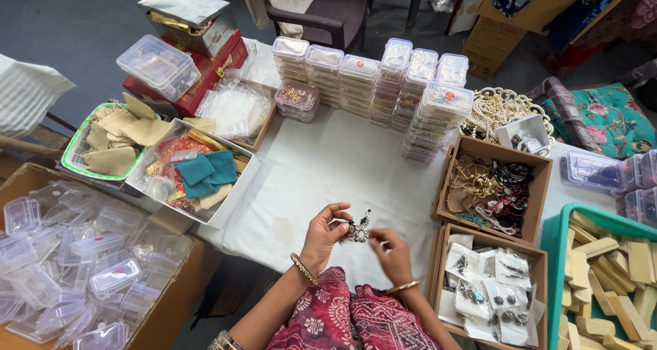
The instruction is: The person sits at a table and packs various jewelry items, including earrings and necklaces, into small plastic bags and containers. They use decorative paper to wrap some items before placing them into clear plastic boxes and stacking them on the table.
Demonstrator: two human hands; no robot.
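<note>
My left hand [324,235] and my right hand [391,253] meet low in the middle of the view, above a white cloth [321,172]. Together they pinch a small silver and dark piece of jewellery [358,228], which looks like an earring. Both wrists carry gold bangles. Just right of my right hand stands a brown cardboard tray [438,281] with several small plastic packets of jewellery.
Stacks of clear plastic boxes [383,83] line the far edge of the cloth. A tray of necklaces [542,186] sits right. A white box of cloth pouches [236,203] and a carton of empty clear boxes [171,309] stand left. A teal basket [551,254] holds beige pouches.
</note>
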